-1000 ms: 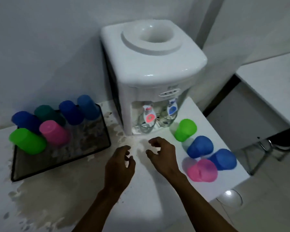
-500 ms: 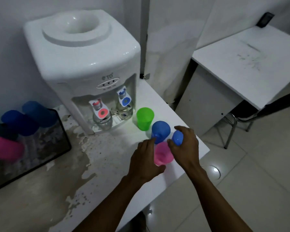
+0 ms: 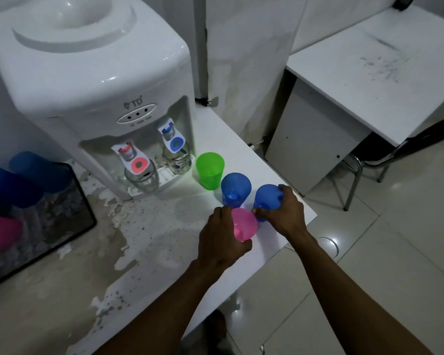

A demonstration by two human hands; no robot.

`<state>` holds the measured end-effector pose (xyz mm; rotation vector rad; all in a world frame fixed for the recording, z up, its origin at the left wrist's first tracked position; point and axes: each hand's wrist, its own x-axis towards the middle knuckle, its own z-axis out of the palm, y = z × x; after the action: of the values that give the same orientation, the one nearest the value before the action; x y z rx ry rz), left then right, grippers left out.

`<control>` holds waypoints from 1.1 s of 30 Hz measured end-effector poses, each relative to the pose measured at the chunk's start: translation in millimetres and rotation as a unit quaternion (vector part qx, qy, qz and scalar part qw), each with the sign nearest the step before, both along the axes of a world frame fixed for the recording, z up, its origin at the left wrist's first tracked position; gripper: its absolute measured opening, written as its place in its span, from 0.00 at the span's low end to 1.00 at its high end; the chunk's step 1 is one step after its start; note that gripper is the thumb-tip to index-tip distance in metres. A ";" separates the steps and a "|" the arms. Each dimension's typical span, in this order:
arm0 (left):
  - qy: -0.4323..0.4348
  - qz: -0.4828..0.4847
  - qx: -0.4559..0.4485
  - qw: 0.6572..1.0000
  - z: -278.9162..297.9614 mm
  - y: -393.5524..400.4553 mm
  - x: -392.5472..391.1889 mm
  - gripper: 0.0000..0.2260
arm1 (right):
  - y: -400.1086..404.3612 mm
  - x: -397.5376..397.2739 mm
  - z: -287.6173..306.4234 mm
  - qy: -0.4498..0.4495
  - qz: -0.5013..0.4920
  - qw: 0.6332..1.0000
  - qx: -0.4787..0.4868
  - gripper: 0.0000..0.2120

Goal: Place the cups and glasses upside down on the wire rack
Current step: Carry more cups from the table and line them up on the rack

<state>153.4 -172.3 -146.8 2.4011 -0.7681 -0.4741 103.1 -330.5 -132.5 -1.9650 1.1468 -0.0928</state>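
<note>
Several plastic cups stand upright at the right end of the white counter [image 3: 164,242]. My left hand [image 3: 219,242] wraps the pink cup [image 3: 244,226]. My right hand [image 3: 283,211] grips a blue cup [image 3: 267,197] by its side, near the counter's edge. A second blue cup [image 3: 235,188] and a green cup [image 3: 210,170] stand free just behind them. At the far left, the black-framed wire rack [image 3: 83,201] holds upside-down cups: two blue [image 3: 40,170] and a pink one [image 3: 0,230], partly cut off by the frame.
A white water dispenser [image 3: 92,80] stands at the back, with two clear glasses [image 3: 141,179] under its taps. The counter's surface is peeled and stained in the middle. A white desk [image 3: 369,73] and chair legs stand to the right, across a tiled floor gap.
My view swung right. Both hands moved from the middle of the counter to the cups at its right end; the left closed on the pink cup, the right on a blue cup.
</note>
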 end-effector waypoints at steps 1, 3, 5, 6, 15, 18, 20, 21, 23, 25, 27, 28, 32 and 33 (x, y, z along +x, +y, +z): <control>0.002 0.003 -0.010 1.000 -0.3 3.3 0.3 0.40 | 1.2 -0.3 0.1 -0.012 -0.005 1.000 0.007 0.45; 0.006 0.009 -0.024 1.000 0.8 13.8 1.8 0.39 | 7.1 -2.5 0.2 -0.030 -0.014 0.999 0.003 0.43; 0.007 0.017 -0.037 0.999 1.8 25.1 4.0 0.38 | 13.7 -6.9 -1.1 -0.042 -0.028 0.999 -0.013 0.42; 0.007 0.022 -0.044 0.999 2.4 32.4 6.0 0.37 | 18.6 -9.1 -0.9 -0.049 -0.035 0.998 -0.014 0.42; 0.036 0.162 -0.084 0.983 10.8 152.7 54.4 0.36 | 107.2 -9.6 -1.0 -0.157 -0.071 0.983 0.062 0.32; 0.062 0.245 -0.109 0.961 20.2 187.9 68.7 0.37 | 142.3 7.0 1.9 -0.171 -0.027 0.979 0.107 0.33; 0.063 0.301 -0.147 0.940 25.1 212.2 78.3 0.37 | 169.1 25.6 4.2 -0.180 0.000 0.975 0.129 0.33; 0.060 0.330 -0.161 0.928 26.4 221.9 82.8 0.35 | 180.3 34.1 5.5 -0.183 0.015 0.973 0.138 0.33; 0.069 0.390 -0.187 0.899 28.3 246.9 93.0 0.31 | 206.9 56.3 7.5 -0.186 0.049 0.967 0.166 0.31; 0.112 0.436 -0.222 0.865 28.3 270.9 103.0 0.29 | 231.8 80.4 5.0 -0.188 0.066 0.960 0.200 0.23; 0.159 0.477 -0.257 0.825 28.1 285.6 111.1 0.31 | 248.6 100.4 4.3 -0.181 0.074 0.954 0.229 0.19; 0.175 0.501 -0.271 0.803 27.9 296.3 116.2 0.31 | 260.1 112.9 3.9 -0.169 0.086 0.951 0.243 0.18; 0.219 0.541 -0.276 0.764 20.9 337.4 139.5 0.35 | 298.6 162.4 9.1 -0.119 0.140 0.945 0.272 0.20; 0.225 0.538 -0.272 0.765 21.1 346.0 144.2 0.35 | 305.7 174.3 11.9 -0.106 0.154 0.944 0.273 0.23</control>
<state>297.6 173.7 -125.7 1.6642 0.6419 -0.2446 277.5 -24.9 -120.7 -1.5622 0.6251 0.1606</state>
